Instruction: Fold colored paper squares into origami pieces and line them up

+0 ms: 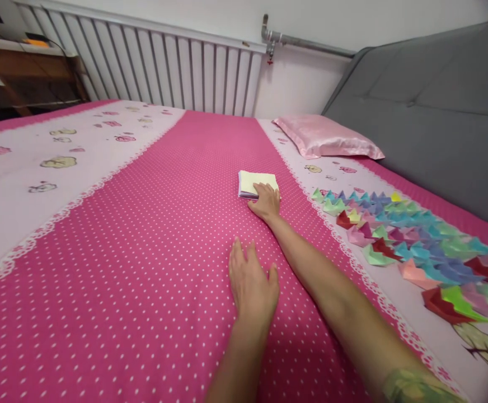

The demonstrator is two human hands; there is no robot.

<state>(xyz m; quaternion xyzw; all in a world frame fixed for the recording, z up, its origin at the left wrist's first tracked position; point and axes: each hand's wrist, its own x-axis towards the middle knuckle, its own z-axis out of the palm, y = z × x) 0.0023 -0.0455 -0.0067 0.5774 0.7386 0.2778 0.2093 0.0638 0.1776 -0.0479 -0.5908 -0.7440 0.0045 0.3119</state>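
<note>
My right hand (267, 201) reaches out over a small stack of paper sheets (248, 180) with a pale yellow sheet on top. Its fingers rest on the right part of the stack, and the thumb points left along the near edge. Whether a sheet is pinched does not show; the hand looks open. Closer to me, my left hand (252, 280) is above the pink dotted bedspread (143, 268), fingers apart and nothing in it. Rows of folded paper boats (416, 252) in many colours stand on the bed to the right.
A pink satin pillow (325, 137) lies at the far right, by the grey padded headboard (437, 101). Behind the bed are a white radiator (155, 61) and a pipe with a red valve (270, 60). A wooden desk (34, 67) stands at the far left.
</note>
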